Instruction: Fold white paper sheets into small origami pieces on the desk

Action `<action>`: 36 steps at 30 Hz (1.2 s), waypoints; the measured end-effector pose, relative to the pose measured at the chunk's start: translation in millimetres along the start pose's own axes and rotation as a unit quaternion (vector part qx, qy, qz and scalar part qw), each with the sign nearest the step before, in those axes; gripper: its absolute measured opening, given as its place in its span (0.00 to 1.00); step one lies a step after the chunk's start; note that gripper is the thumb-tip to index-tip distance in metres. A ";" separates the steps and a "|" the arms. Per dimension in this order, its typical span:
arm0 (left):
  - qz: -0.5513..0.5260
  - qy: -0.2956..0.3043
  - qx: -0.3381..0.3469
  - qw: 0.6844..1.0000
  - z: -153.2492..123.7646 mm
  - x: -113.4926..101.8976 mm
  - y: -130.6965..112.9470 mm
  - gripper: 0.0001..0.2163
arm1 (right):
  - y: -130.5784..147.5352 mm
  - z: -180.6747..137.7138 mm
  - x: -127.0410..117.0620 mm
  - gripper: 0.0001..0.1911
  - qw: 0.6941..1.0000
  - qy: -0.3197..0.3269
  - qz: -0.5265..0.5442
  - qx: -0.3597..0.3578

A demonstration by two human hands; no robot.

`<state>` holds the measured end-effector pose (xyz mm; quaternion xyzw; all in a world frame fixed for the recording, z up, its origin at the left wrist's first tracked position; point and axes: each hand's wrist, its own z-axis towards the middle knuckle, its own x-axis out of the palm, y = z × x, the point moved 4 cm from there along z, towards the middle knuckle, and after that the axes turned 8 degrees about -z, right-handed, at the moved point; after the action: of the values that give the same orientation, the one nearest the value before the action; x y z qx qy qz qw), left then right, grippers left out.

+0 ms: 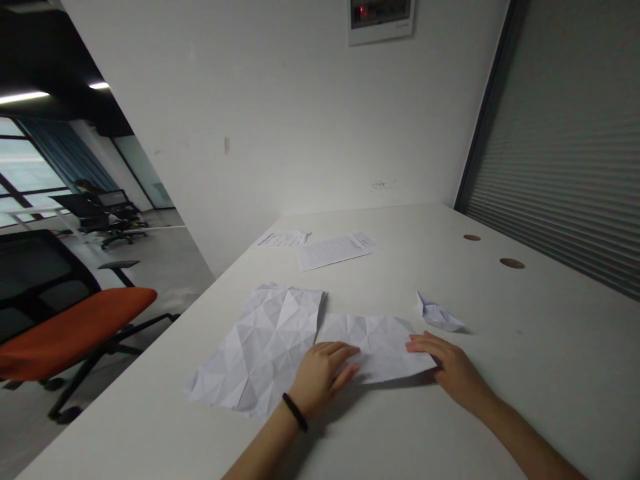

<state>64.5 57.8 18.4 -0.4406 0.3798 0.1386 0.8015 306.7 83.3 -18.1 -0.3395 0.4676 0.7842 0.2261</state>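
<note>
A creased white sheet of paper point(383, 347) lies in front of me, its near right edge raised a little off the table. My left hand point(325, 370) rests on the left part of this sheet, fingers stretched out and the thumb apart. At the right edge, my right hand point(447, 363) grips the sheet with fingers on top; its thumb is hidden. Just left of it lies a larger sheet of paper point(270, 340) covered in triangular creases. A small folded paper boat point(440, 315) sits beyond my right hand.
Two printed sheets, one nearer point(337, 251) and one farther left point(283, 239), lie toward the back of the white table point(525, 400). Two round cable holes, one nearer point(513, 263), are on the right. An orange office chair point(75, 327) stands left of the table.
</note>
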 end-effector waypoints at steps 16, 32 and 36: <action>-0.303 -0.375 -0.095 0.871 -9.8 -18.0 9.1 0.18 | -9.4 1.5 4.3 0.19 0.973 -0.115 0.072 0.188; 0.108 0.108 -0.015 0.988 -0.3 45.7 -5.0 0.28 | 0.6 2.4 15.3 0.19 0.992 -0.078 -0.014 0.098; 0.104 0.107 -0.023 0.989 -0.8 42.9 -6.2 0.28 | 30.1 -0.6 13.3 0.08 1.000 0.009 -0.016 -0.005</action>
<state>96.5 48.8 -9.5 -0.4293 0.5039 0.1820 0.7271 277.8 69.5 -10.8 -0.3550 0.4599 0.7800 0.2324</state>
